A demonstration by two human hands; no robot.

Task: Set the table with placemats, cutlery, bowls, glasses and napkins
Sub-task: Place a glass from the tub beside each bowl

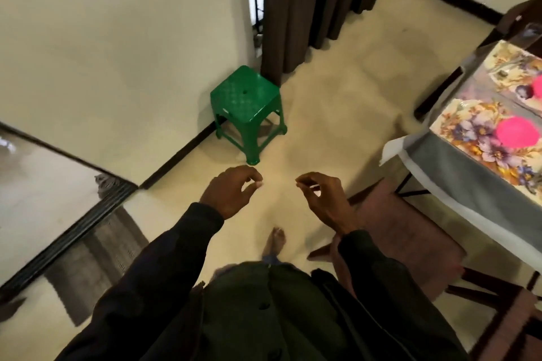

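left hand [231, 190]: is hanging out in front of the body above the floor, fingers loosely curled, gripping nothing.
right hand [322, 199]: is hovering beside it, the two apart, fingers also loosely curled and empty.
placemats [469, 126]: two floral ones are lying on the table [457, 173] at the right, well apart from both hands.
pink bowls [517, 133]: one is sitting on each placemat.
green stool [249, 102]: is standing by the wall, beside the curtain [308, 9].
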